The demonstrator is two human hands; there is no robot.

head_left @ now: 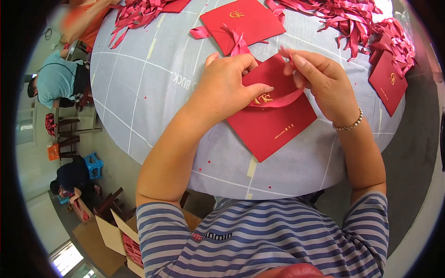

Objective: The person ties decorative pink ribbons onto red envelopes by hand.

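Note:
A red paper gift bag (278,127) with gold lettering lies tilted on the cloth in front of me. My left hand (227,83) grips its upper left edge, thumb lying over the front and fingers curled behind the top. A pink-red satin ribbon (289,98) runs across the bag's face, under the left thumb and over to the right. Its end is pinched between thumb and fingers of my right hand (322,78), just above the bag's right corner. Beyond my left hand lies another red bag (250,23) with ribbon attached.
Ribboned red bags are heaped along the far side (343,18) and right edge (389,83) of the round table (125,92). At left are other people (55,76), a blue stool (94,165) and an open cardboard box (109,231) of red items.

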